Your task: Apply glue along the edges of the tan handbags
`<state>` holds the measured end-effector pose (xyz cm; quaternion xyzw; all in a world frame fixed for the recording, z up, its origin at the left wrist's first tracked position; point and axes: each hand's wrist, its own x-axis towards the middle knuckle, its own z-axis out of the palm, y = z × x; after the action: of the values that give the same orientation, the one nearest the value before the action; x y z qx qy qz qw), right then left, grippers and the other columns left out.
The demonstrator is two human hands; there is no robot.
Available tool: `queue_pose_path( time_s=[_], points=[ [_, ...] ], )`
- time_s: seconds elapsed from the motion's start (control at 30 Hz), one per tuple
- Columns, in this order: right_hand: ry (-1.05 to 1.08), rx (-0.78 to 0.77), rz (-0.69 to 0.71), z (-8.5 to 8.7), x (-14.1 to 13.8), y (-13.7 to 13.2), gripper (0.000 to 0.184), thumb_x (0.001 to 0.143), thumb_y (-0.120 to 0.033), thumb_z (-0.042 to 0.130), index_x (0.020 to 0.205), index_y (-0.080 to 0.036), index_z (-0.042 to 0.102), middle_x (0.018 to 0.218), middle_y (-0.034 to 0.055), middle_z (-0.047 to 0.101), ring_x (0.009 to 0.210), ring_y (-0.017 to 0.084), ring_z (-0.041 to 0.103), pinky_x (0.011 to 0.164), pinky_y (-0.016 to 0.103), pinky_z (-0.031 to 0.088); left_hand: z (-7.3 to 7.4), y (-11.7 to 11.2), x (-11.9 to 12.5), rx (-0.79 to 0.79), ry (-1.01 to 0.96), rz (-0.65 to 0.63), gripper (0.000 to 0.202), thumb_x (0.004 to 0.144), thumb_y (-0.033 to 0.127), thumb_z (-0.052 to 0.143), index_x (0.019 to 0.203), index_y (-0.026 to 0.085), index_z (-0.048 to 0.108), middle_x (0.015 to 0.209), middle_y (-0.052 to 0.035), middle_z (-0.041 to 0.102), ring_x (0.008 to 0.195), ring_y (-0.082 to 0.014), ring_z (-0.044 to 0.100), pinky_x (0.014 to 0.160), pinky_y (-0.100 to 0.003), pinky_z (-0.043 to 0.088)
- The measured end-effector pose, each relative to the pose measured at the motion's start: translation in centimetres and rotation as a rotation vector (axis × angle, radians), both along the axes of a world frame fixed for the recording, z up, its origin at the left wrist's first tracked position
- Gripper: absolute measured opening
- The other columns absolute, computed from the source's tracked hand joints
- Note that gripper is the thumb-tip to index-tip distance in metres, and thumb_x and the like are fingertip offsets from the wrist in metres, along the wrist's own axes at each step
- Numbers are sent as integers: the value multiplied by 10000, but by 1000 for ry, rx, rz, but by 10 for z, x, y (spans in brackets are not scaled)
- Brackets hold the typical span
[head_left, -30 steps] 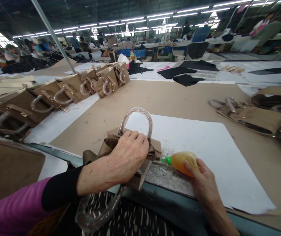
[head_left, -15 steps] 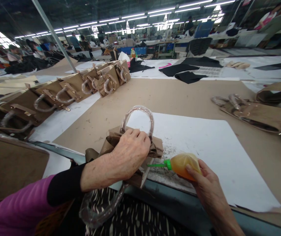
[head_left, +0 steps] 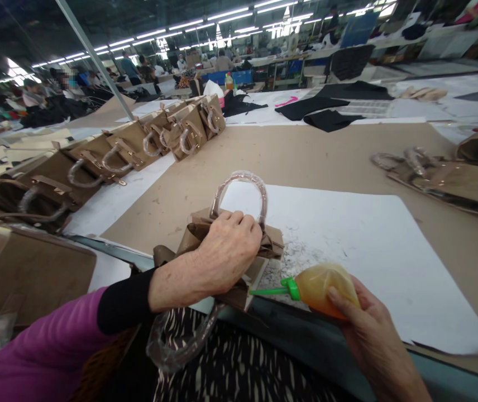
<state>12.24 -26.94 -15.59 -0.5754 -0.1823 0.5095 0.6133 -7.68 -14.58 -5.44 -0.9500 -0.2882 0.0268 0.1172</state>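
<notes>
My left hand (head_left: 233, 245) is closed on a brown handbag (head_left: 272, 243) at the table's front edge, its fingertips hidden in the folds. One plastic-wrapped handle (head_left: 245, 176) of the bag arches up behind the hand, and the other handle (head_left: 180, 360) hangs down over my patterned clothing. In my right hand (head_left: 364, 312) is a soft squeeze bottle (head_left: 326, 287) of amber liquid, lying sideways. Its thin green nozzle (head_left: 269, 291) points left, with the tip at the bag's edge just below my left hand; whether it touches, I cannot tell.
A white sheet (head_left: 360, 240) with dark smudges lies on brown table paper (head_left: 306, 153). Several finished-looking brown bags (head_left: 186, 134) stand in a row at left. Another brown bag (head_left: 457, 181) lies at right. Black pieces (head_left: 331, 118) lie farther back, and people work beyond.
The bottle's nozzle tip has moved down along the bag's edge. My left hand keeps its hold on the handbag. The whole view has shifted slightly.
</notes>
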Motion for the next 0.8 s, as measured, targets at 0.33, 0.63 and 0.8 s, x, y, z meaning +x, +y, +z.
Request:
queue_pose_path(
  time_s=[0.33,0.63,0.8],
  points=[
    [-13,14,-21,0,-7,-1,483,527,-451,868,899,-190,706,907,88,692,865,295,623,729,315,528,-2,0,-1,5,-6,-8,263,744,196,653,956,111,523,970,-94,590,900,-235,535,765,-368,454],
    [34,35,86,-2,-13,-18,432,617,-416,848,971,-210,709,893,84,688,791,283,642,690,325,542,-2,-1,0,16,-6,-7,273,750,208,656,965,101,525,965,-97,583,891,-235,525,750,-363,444],
    [126,-4,-33,-4,-12,-19,471,601,-427,848,980,-184,708,933,100,688,820,289,643,700,320,555,-1,-2,-1,16,5,11,216,795,223,617,958,118,521,970,-92,579,901,-229,524,763,-362,442]
  ],
)
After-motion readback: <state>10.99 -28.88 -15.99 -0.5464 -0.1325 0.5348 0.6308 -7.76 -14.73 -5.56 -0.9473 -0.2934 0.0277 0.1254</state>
